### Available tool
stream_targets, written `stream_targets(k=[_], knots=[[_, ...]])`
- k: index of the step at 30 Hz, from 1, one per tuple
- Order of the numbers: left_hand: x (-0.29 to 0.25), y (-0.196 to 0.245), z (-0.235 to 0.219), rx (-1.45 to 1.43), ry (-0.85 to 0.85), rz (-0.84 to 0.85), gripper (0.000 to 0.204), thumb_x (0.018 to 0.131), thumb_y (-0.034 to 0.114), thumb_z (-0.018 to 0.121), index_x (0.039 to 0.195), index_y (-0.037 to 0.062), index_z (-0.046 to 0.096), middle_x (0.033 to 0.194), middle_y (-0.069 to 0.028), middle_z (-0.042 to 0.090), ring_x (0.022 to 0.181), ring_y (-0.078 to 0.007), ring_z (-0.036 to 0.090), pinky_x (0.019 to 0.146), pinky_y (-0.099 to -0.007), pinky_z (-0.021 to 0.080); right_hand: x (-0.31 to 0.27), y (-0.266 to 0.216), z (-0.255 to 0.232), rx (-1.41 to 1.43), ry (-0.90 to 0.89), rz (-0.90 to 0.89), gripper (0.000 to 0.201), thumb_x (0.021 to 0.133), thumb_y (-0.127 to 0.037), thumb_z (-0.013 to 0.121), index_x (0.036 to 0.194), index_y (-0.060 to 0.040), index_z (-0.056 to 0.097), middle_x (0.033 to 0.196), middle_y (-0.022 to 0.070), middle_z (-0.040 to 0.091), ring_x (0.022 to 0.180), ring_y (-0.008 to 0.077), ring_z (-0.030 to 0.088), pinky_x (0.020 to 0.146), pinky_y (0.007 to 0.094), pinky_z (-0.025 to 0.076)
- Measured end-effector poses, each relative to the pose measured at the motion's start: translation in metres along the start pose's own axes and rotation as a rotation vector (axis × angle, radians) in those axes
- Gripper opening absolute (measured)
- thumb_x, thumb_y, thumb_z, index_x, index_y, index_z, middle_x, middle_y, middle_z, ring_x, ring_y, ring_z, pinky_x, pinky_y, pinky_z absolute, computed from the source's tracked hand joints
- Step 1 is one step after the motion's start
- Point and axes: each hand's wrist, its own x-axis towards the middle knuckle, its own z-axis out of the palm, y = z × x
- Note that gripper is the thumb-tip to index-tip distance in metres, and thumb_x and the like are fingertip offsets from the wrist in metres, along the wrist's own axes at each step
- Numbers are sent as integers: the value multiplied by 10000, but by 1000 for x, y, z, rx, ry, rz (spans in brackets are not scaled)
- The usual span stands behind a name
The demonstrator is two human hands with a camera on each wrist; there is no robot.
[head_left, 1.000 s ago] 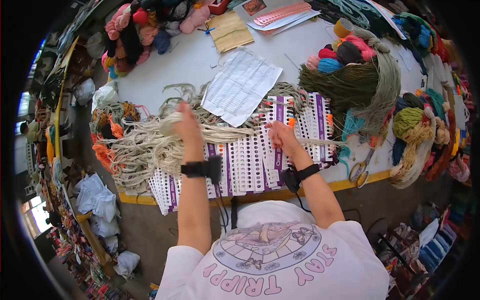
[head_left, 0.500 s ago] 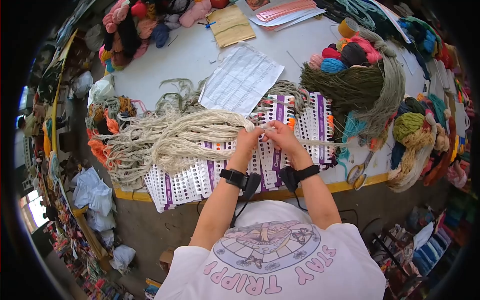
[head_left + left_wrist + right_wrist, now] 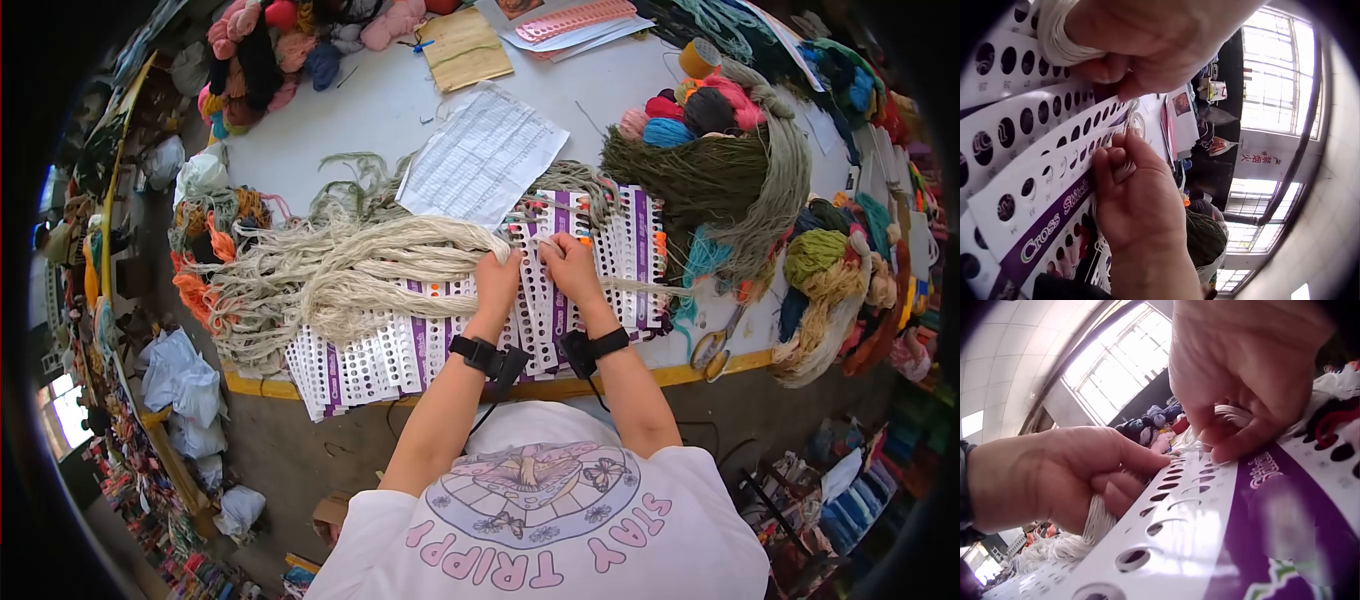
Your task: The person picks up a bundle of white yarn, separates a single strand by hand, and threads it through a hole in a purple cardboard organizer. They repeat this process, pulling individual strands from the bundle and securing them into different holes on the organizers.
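Note:
Cream thread in a long hank (image 3: 400, 262) stretches left across the table from my left hand (image 3: 497, 285). The fingers of that hand curl round the hank's end, while its thumb and fingertip sit at the holed edge of a white and purple thread card (image 3: 1166, 534). My right hand (image 3: 570, 270) is just to the right, over the same fan of cards. Its thumb and fingers pinch a loop of cream thread (image 3: 1232, 414) close over the card's edge. "Cross Stitch" is printed on the card's purple band (image 3: 1054, 222).
A printed sheet (image 3: 483, 155) lies behind the hands. Dark green skeins (image 3: 690, 170) with coloured yarn balls are piled at the right, with scissors (image 3: 712, 350) near the front edge. Orange yarn (image 3: 195, 290) sits at the left end.
My left hand has come from the left with the hank to the cards beside my right hand. Since half a second ago, the two hands have drawn slightly apart.

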Motion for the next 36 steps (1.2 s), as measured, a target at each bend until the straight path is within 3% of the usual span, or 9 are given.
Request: stream_targets(k=[4,13,16,19,22,25,29,31,36], knots=[[-3,17,-10,-313,-234,-251,114,805,148,533,837,40,550,552,35,444,441,-53,392,398,-212,338,-6,-3,8,-220,124,-158,145,738,-157,592,757,-14,576,636,78,551,536,172,525,497,273,405],[-1,17,-7,-220,-263,-184,124,793,160,550,821,44,583,556,24,472,451,-53,415,406,-224,363,-7,-3,4,-200,65,-319,135,685,-136,648,704,-13,595,632,85,531,547,214,518,509,298,401],[17,-15,3,308,-56,250,110,776,153,543,776,54,591,557,9,488,434,-70,434,406,-226,365,-8,-4,4,-212,64,-296,124,685,-127,647,703,-14,599,638,86,536,554,216,523,519,300,408],[12,-9,-5,325,99,408,115,763,147,526,809,56,578,553,10,468,396,-83,389,386,-224,335,-10,-1,6,-205,96,-280,117,691,-112,648,718,-6,606,653,75,542,574,176,528,532,273,410],[8,12,-26,-501,-182,-358,135,771,145,496,842,47,556,549,16,436,390,-80,331,366,-219,294,-11,1,11,-239,131,-298,113,698,-126,637,721,-18,612,670,84,552,612,215,549,565,296,432],[5,28,-42,-912,-378,-594,133,795,148,480,852,42,537,539,30,391,393,-55,269,354,-209,253,-11,-1,11,-340,113,-274,137,728,-169,600,755,-36,619,709,100,552,660,257,558,601,324,442],[8,26,-45,-847,-658,-453,220,836,197,470,952,31,559,522,58,330,405,-35,269,359,-179,244,-13,-11,7,-417,16,-148,214,790,-238,529,791,-43,619,753,112,529,701,259,543,642,331,427],[-3,34,-41,-698,-690,-292,269,847,218,469,1007,27,568,505,71,300,409,-31,267,364,-181,246,-14,-13,5,-176,15,-130,266,808,-250,523,735,2,568,714,75,491,677,185,503,627,289,402],[-9,33,-28,-534,-470,-165,252,859,200,478,999,18,582,479,83,291,388,-28,235,389,-172,270,-10,1,11,26,91,-122,329,835,-268,508,646,1,489,674,10,439,604,92,442,542,246,395]])
